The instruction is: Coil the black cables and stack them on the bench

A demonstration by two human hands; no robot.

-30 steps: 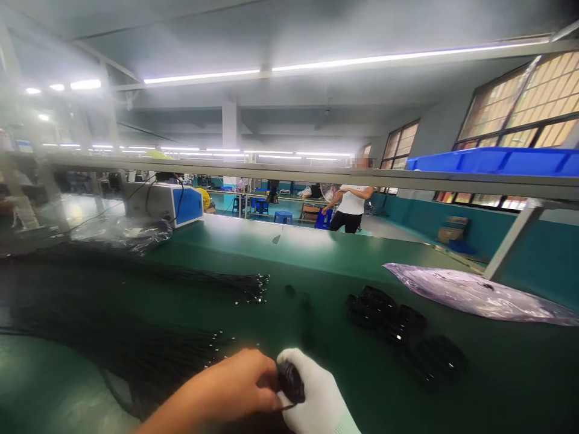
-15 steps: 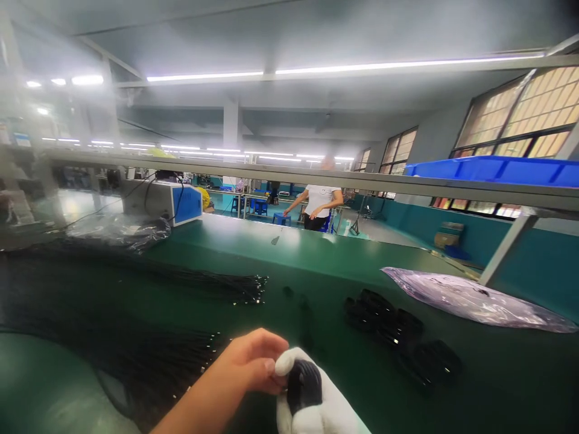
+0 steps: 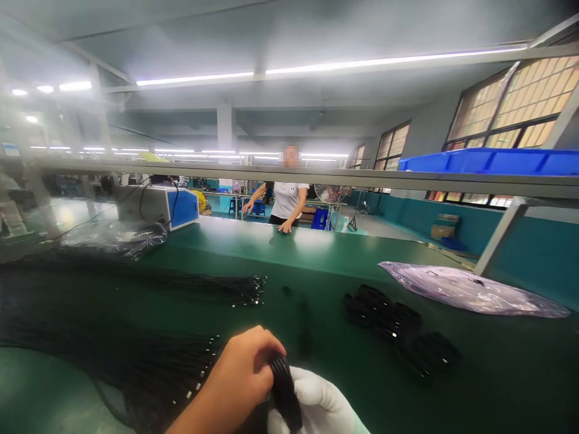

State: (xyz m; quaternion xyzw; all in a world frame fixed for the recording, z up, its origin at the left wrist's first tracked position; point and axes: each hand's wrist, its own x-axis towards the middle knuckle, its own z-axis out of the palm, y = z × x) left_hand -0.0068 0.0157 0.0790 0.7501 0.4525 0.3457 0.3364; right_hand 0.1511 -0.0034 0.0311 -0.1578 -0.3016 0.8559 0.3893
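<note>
A coiled black cable (image 3: 284,389) is held between both hands at the bottom centre. My bare left hand (image 3: 251,371) pinches the coil's upper left edge between thumb and fingers. My right hand (image 3: 321,401), in a white glove, grips the coil from the right and below. Its lower fingers are partly hidden behind the cable. Left of my hands lie two long bundles of straight black cables, a near one (image 3: 149,355) and a farther one (image 3: 212,286), both with small pale connectors at their ends. Several finished-looking black cable coils (image 3: 393,325) rest on the green table to the right.
A clear plastic bag (image 3: 470,289) lies at the right of the green tabletop (image 3: 316,259). A blue bin (image 3: 488,161) sits on the overhead rail. Back left stand a blue and grey machine (image 3: 183,208) and crumpled clear plastic (image 3: 117,238). Across the table a person (image 3: 287,199) touches its far edge.
The coil has turned from facing me to a more edge-on tilt, and my left fingers now grip its top. The person opposite has moved left and up to the table.
</note>
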